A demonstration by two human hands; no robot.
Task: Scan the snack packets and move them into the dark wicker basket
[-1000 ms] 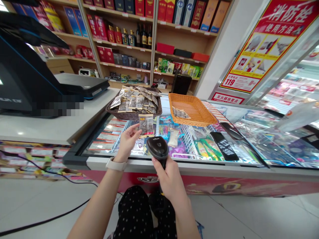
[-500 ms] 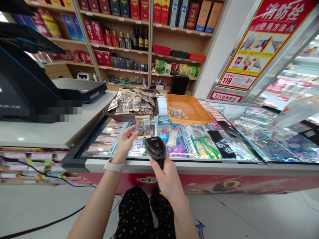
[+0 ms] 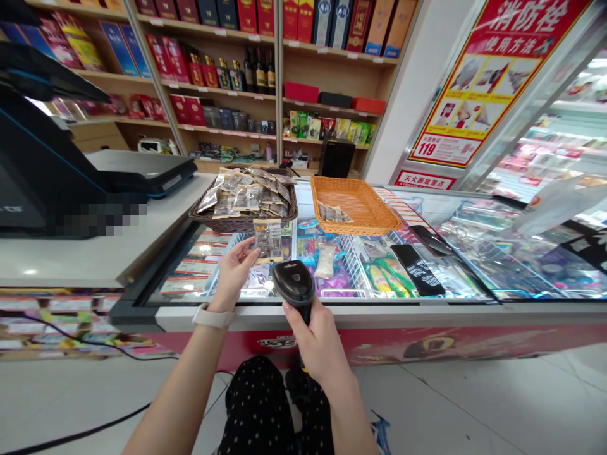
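My left hand (image 3: 234, 270) pinches a small clear snack packet (image 3: 268, 241) and holds it upright above the glass-topped freezer (image 3: 379, 303). My right hand (image 3: 317, 341) grips a black barcode scanner (image 3: 294, 284), its head just below and right of the packet. Behind the packet, a dark wicker basket (image 3: 237, 222) is heaped with several similar packets. To its right an orange wicker basket (image 3: 374, 218) holds one or two packets (image 3: 333, 213).
A white counter (image 3: 71, 259) with a black till terminal (image 3: 42, 170) stands on the left. Black handles (image 3: 417, 268) lie on the freezer's sliding glass lids. Shelves of boxes and bottles (image 3: 246, 69) fill the back wall. A black cable (image 3: 71, 433) runs across the floor.
The view has drifted slightly; both hands hold the same relation, the packet staying just above the scanner head. Nothing was picked up or let go.
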